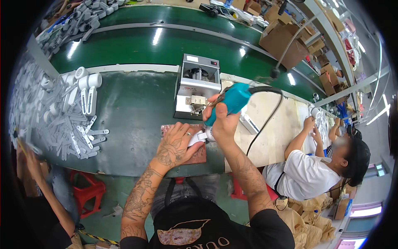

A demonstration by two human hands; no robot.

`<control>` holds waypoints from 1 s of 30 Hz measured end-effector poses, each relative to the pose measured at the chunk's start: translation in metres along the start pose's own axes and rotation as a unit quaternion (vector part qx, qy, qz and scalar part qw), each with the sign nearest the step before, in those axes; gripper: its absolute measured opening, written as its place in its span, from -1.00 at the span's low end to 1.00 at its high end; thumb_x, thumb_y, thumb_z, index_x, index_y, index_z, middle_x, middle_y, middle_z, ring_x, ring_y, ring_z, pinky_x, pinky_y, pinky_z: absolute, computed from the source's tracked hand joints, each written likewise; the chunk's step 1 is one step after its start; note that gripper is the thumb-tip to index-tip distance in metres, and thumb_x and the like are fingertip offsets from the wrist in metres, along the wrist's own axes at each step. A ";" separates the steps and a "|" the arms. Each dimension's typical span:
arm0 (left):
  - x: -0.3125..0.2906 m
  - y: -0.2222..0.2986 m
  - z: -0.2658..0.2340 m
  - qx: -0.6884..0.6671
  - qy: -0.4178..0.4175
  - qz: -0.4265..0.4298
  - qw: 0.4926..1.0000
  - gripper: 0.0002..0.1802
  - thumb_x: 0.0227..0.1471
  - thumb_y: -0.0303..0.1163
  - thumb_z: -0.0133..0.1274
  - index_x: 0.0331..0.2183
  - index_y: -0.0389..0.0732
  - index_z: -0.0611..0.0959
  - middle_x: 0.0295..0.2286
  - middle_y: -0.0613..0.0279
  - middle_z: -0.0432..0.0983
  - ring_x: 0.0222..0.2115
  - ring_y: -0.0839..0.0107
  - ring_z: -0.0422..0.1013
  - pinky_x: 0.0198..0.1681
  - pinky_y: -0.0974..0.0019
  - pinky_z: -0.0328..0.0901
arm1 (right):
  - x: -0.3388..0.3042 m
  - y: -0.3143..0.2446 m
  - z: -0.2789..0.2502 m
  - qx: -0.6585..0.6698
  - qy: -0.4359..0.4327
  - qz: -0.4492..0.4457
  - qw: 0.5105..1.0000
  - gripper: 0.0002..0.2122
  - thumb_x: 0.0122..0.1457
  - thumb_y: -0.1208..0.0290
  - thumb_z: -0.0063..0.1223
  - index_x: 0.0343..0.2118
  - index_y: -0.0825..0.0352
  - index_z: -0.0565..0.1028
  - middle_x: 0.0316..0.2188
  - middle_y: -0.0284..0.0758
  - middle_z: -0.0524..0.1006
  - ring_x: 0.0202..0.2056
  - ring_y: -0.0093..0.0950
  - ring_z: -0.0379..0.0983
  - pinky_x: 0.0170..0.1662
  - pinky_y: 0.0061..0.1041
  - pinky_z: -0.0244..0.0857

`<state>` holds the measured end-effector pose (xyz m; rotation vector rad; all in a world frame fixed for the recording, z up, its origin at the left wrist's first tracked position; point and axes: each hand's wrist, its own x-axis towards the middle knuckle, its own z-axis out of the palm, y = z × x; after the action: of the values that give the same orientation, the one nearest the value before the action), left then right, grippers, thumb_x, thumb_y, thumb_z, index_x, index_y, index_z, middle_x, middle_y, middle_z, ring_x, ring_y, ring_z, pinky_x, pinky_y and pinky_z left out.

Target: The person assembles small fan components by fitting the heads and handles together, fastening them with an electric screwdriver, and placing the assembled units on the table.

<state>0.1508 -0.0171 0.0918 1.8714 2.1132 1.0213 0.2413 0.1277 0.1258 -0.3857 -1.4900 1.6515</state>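
Note:
My right hand (224, 122) is wrapped round a teal corded electric screwdriver (236, 99), which slants down toward the bench. Under it, a white plastic housing (196, 140) with a rounded end lies on a reddish-brown pad (200, 157). My left hand (176, 144) presses this housing against the pad, thumb along its near side and fingers over the far side. The screwdriver's tip is hidden behind my right hand, so I cannot tell whether it touches the housing. Just beyond both hands stands a small grey metal screw feeder (198, 87) with an open top.
White and grey handle parts (83, 133) pile up on the bench's left. Another white piece (249, 123) lies right of the screwdriver, near its black cable (271, 120). A green conveyor (137, 41) runs behind. A co-worker in white (309, 172) sits right; another person's arm (45, 182) shows left.

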 end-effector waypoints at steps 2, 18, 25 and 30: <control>0.000 0.004 -0.003 -0.012 0.008 -0.003 1.000 -0.59 0.14 -0.17 0.08 -0.04 -0.18 0.60 -0.23 0.13 0.46 -0.15 0.13 0.36 -0.01 0.11 0.29 | 0.013 0.000 0.009 0.009 0.005 -0.043 0.999 -0.43 0.19 -0.13 0.18 -0.17 0.43 0.42 -0.56 -0.34 0.43 -0.53 -0.49 0.40 -0.43 -0.50 0.31; -0.004 -0.001 0.002 -0.013 0.023 0.002 1.000 -0.62 0.15 -0.27 0.03 -0.01 -0.17 0.60 -0.24 0.13 0.46 -0.17 0.14 0.36 -0.03 0.12 0.31 | 0.004 -0.009 0.013 0.004 0.006 -0.043 0.999 -0.42 0.22 -0.14 0.13 -0.18 0.45 0.42 -0.61 -0.34 0.40 -0.56 -0.52 0.38 -0.46 -0.51 0.29; 0.001 -0.001 -0.001 -0.034 0.007 0.004 0.999 -0.61 0.17 -0.26 0.03 0.01 -0.15 0.60 -0.23 0.18 0.46 -0.17 0.17 0.35 -0.04 0.14 0.29 | -0.031 -0.019 -0.012 -0.012 -0.018 0.007 1.000 -0.35 0.13 -0.19 0.21 -0.16 0.47 0.42 -0.60 -0.34 0.44 -0.54 -0.50 0.40 -0.42 -0.49 0.31; 0.000 0.000 0.000 -0.027 -0.010 -0.001 1.000 -0.59 0.17 -0.24 0.03 0.04 -0.14 0.59 -0.20 0.20 0.47 -0.15 0.19 0.35 -0.04 0.15 0.29 | -0.036 -0.016 -0.013 -0.004 -0.021 0.019 1.000 -0.37 0.13 -0.18 0.22 -0.19 0.45 0.42 -0.59 -0.34 0.44 -0.54 -0.50 0.40 -0.42 -0.49 0.31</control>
<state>0.1512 -0.0175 0.0917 1.8458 2.0554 1.0438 0.2779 0.1079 0.1260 -0.3873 -1.5286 1.6927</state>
